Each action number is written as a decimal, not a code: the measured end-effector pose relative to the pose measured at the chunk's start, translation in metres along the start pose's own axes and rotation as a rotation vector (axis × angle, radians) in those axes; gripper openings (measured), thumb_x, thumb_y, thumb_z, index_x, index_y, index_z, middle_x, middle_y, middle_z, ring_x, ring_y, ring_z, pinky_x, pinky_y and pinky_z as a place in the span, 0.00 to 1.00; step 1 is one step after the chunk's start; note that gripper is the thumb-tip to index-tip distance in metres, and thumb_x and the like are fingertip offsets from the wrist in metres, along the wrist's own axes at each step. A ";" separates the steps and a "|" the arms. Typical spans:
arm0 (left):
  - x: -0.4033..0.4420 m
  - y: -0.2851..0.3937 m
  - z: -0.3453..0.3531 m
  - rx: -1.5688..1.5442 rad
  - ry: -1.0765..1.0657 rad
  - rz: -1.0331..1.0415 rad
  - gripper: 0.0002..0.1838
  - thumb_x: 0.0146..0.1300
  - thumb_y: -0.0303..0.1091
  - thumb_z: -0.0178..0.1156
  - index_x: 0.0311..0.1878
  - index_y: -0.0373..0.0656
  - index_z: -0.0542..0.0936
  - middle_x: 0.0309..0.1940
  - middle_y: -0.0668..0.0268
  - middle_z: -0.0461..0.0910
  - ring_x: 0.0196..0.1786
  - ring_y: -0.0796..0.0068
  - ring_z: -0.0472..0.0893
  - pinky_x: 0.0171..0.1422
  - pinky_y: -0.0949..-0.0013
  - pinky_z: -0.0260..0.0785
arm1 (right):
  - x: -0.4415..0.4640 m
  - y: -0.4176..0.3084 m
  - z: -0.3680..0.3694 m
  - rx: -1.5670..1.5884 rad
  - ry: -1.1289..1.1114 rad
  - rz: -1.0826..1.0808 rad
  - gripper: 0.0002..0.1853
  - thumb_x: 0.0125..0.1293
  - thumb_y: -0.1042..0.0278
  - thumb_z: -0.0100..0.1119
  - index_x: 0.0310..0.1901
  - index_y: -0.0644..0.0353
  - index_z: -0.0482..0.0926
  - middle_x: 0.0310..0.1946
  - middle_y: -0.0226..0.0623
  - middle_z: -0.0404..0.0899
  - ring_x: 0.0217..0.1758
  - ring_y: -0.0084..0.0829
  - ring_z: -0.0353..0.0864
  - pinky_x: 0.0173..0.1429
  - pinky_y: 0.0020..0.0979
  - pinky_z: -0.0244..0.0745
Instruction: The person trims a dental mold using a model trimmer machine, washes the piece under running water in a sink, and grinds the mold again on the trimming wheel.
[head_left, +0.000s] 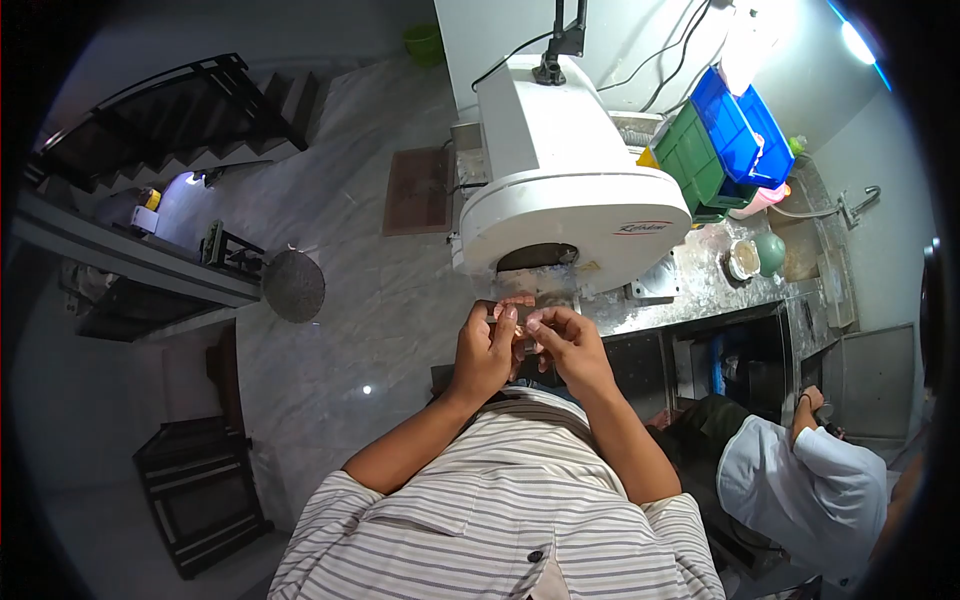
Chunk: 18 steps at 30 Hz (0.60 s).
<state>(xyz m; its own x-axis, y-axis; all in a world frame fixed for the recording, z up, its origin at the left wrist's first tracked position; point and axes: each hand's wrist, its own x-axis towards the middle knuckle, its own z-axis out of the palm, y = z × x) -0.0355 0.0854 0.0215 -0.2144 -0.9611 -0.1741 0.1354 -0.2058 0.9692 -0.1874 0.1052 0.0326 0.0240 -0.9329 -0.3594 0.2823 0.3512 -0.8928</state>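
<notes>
1. My left hand (482, 350) grips a small pink piece (517, 300), right hand (573, 350) close beside it, before a white machine (585, 218).
2. Blue bin (714, 104), green bin (688, 165) stand behind; a white-shirted co-worker (825, 478) is at my right.

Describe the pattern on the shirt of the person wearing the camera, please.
The shirt is off-white with thin dark stripes, best seen in the head view.

One worktop (706, 282), mottled grey and white, is bearing a white machine (572, 212) with rounded housing, a flat white piece (657, 281) near it, a pale-rimmed tub (742, 260) and, just beside the tub, a teal rounded object (770, 254)
</notes>
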 end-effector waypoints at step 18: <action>-0.001 0.017 0.005 -0.420 -0.233 -0.401 0.19 0.80 0.42 0.47 0.63 0.40 0.76 0.24 0.72 0.70 0.20 0.86 0.68 0.14 0.80 0.57 | -0.009 0.005 -0.012 -0.614 0.084 -0.927 0.13 0.49 0.89 0.69 0.37 0.66 0.84 0.35 0.42 0.85 0.34 0.33 0.86 0.38 0.26 0.79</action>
<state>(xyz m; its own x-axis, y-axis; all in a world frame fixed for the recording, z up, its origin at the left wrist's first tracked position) -0.0382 0.0844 0.0387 -0.5261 -0.7382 -0.4222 0.3588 -0.6428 0.6768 -0.1977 0.1161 0.0282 -0.0219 -0.8545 0.5191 -0.3650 -0.4765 -0.7998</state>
